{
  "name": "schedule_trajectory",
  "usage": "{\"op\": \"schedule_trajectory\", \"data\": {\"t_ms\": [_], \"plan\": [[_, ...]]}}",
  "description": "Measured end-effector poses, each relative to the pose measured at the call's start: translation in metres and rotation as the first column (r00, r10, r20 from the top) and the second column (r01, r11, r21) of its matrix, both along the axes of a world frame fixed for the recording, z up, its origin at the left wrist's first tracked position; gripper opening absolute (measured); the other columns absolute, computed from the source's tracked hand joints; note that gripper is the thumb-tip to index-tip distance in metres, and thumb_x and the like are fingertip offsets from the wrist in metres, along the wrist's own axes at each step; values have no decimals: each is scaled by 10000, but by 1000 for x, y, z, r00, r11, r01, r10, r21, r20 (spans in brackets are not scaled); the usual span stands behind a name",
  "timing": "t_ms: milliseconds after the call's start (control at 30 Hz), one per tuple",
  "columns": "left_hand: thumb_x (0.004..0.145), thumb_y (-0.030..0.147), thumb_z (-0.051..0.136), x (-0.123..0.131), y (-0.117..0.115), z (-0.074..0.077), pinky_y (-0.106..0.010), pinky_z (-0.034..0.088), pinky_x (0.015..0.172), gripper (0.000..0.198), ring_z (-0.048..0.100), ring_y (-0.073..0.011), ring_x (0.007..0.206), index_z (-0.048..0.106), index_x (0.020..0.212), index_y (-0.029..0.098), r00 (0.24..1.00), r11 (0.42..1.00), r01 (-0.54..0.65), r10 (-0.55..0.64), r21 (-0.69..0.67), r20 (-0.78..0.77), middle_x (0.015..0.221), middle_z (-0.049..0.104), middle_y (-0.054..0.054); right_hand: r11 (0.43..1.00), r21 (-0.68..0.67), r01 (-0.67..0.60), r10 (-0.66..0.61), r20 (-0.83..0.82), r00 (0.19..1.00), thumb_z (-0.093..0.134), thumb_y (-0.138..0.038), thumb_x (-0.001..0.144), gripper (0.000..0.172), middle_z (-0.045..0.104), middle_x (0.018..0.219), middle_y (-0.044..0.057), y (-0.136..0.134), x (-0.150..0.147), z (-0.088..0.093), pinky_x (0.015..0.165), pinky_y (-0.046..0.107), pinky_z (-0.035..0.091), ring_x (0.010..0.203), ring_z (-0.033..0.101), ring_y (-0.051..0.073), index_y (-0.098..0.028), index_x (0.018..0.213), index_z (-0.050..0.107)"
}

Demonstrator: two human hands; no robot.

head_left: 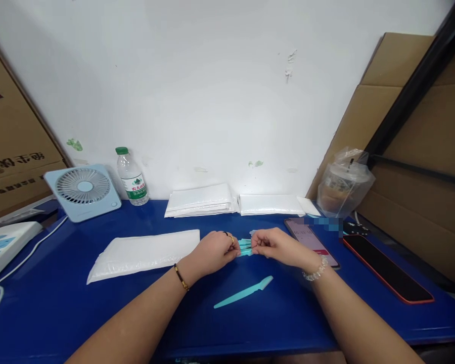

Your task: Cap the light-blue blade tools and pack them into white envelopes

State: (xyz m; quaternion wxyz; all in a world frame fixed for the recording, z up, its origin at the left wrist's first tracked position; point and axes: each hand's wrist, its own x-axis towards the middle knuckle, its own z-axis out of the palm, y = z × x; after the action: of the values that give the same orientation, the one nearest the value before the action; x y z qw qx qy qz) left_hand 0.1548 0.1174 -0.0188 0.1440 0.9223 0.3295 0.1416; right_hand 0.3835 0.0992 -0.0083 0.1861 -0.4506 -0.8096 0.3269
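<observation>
Several teal eyebrow razors are bunched between my two hands, just above or on the blue table; my fingers partly cover them. My left hand, with a ring on it, is closed in a pinch at their left end. From the other side my right hand pinches their right end between thumb and fingers. In front of my hands a single teal eyebrow razor lies loose, its blade end pointing right. Left of my left hand lies a white padded envelope, its right end close to my wrist.
At the wall lie stacked white envelopes and another white envelope. A blue fan, a water bottle and a power strip stand left. On the right are a phone, a red-edged phone and a bagged drink.
</observation>
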Motion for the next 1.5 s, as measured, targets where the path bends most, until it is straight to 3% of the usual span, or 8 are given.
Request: {"op": "schedule_trajectory", "data": {"t_ms": [200,400,500,633,733,1067,1333,1500], "plan": [[866,246,444,-10,16,-2,-305,401,770,189,548,-194,901,629,870,213,985,984,-171,171,48,3,951,635,-29,959,52,279,-274,-86,958,566,-332,783,173,605,671,9,21,18,-11,521,219,378,580,515,116,-164,787,607],[803,411,577,-8,18,-20,-341,408,882,393,476,-237,1072,551,1164,256,996,995,-69,73,-68,53,1166,548,-55,950,163,267,-273,12,962,604,-316,757,153,620,735,25,28,18,-23,563,239,393,636,537,134,-174,759,661],[807,352,583,-7,16,-22,-335,408,883,325,490,-225,1034,576,1115,248,996,996,-39,44,-74,74,1121,563,-50,980,142,143,-143,-7,990,628,-374,757,203,604,823,33,18,18,-11,596,238,411,690,538,136,-176,773,667],[801,357,592,-7,15,-20,-340,406,887,373,491,-229,1032,559,1154,242,997,997,-36,42,-75,72,1108,568,-55,966,-20,-259,260,139,956,758,-368,632,259,590,785,3,1,10,3,568,218,393,668,516,121,-186,803,687],[795,395,599,-7,10,-13,-351,395,902,435,479,-240,1058,537,1193,232,993,996,-79,83,-46,82,1138,561,-68,948,-19,-318,314,232,921,753,-276,651,159,584,764,-5,-7,-1,3,557,212,373,634,499,103,-179,751,675],[921,447,321,-16,-11,25,-236,353,574,409,504,-130,588,639,859,198,998,951,-23,42,-308,55,670,600,4,1000,-13,0,-3,-166,986,589,-312,821,142,584,653,-11,-3,-4,4,556,228,402,587,518,109,-176,792,613],[914,484,278,-22,2,19,-234,400,652,442,559,-154,767,616,858,204,953,933,-129,210,-336,217,866,635,-10,955,-94,282,-283,-575,767,676,-378,749,282,604,727,21,14,17,0,590,256,448,608,525,109,-170,939,677],[898,434,359,-22,6,12,-243,408,677,322,559,-161,798,600,907,221,941,954,-215,260,-211,218,870,628,-6,922,-289,258,-386,-640,664,753,-372,662,316,642,736,36,17,10,-6,586,267,465,595,560,113,-151,873,673]]}}
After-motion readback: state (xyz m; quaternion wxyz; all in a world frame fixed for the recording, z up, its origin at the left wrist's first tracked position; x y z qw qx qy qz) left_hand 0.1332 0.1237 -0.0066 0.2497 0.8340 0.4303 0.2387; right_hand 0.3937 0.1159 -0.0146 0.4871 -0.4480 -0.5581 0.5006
